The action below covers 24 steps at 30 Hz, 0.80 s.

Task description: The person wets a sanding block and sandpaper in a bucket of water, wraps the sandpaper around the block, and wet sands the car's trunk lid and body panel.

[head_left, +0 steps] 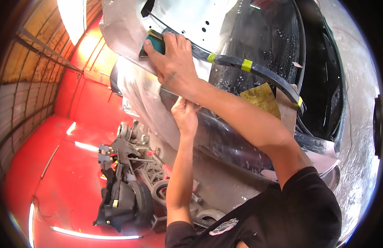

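My right hand [177,58] reaches across the car body and is wrapped round a teal sanding block [157,44] with a dark base. The block rests on the pale grey body panel [121,37]. Lower down, my left hand [185,117] is raised to the panel's lower edge, partly behind my right forearm. Its thumb points up and its fingers look curled; what they grip, if anything, is hidden. Beside the right hand runs a dark curved strip [230,63] with pieces of yellow tape.
A yellow printed sheet [262,99] and brown cardboard [287,109] lie on the car near the dark opening. Translucent plastic sheeting [144,93] hangs over the side. On the floor are a tyre [141,202], a black plastic part [117,204] and metal parts. Behind stands a red wall [73,95].
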{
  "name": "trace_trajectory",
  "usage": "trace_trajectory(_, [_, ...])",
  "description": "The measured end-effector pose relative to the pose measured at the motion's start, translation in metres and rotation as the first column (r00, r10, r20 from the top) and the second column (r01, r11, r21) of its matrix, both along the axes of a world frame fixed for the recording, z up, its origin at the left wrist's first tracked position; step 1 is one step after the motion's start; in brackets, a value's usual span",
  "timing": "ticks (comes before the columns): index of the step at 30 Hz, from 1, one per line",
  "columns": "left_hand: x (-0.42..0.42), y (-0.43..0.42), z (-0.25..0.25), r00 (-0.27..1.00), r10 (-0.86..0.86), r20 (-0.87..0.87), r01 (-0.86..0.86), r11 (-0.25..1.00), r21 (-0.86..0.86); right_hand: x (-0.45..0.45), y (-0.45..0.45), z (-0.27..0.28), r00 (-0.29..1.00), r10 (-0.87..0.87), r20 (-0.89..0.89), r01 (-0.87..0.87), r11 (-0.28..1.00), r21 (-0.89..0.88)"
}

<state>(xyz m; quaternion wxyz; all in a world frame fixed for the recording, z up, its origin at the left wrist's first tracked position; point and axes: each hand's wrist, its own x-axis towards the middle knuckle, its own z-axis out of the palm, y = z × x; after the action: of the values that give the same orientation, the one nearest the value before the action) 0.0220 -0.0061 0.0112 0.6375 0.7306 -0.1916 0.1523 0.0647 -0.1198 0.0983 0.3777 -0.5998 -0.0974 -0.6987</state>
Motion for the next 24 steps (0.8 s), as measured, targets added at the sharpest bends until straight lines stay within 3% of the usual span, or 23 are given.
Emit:
trace_trajectory(2, [-0.002, 0.002, 0.000, 1.000, 0.014, 0.003, -0.015, 1.000, 0.022, 0.004, 0.000, -0.017, 0.994, 0.099, 0.042, -0.098, 0.995, -0.015])
trace_trajectory(5, [0.007, 0.010, -0.005, 0.999, -0.019, 0.050, 0.015, 0.997, 0.074, -0.009, 0.002, -0.062, 0.991, 0.129, -0.029, -0.129, 0.991, -0.017])
trace_trajectory(8, [-0.004, 0.000, 0.000, 0.999, -0.050, 0.021, 0.050, 0.998, -0.035, 0.001, 0.000, -0.029, 0.996, 0.085, 0.031, -0.085, 0.996, -0.009])
trace_trajectory(10, [-0.005, -0.003, 0.003, 1.000, 0.016, -0.003, -0.016, 1.000, 0.004, -0.001, 0.000, 0.007, 1.000, 0.015, -0.001, -0.015, 1.000, 0.020])
trace_trajectory(15, [0.007, 0.017, -0.007, 0.997, -0.037, 0.060, 0.029, 0.992, 0.126, -0.012, -0.001, -0.054, 0.995, 0.093, -0.039, -0.094, 0.995, -0.021])
trace_trajectory(17, [0.007, 0.012, -0.005, 0.993, -0.009, 0.116, -0.010, 0.986, 0.166, -0.007, -0.001, -0.041, 0.997, 0.079, -0.010, -0.079, 0.997, -0.010])
trace_trajectory(20, [-0.011, -0.012, 0.009, 0.999, 0.048, -0.008, -0.048, 0.999, -0.007, -0.002, -0.003, 0.006, 1.000, 0.015, -0.004, -0.015, 1.000, 0.001])
trace_trajectory(24, [0.002, 0.008, -0.002, 0.999, -0.020, 0.041, 0.016, 0.995, 0.094, -0.002, 0.004, -0.053, 0.996, 0.088, 0.003, -0.088, 0.996, -0.003])
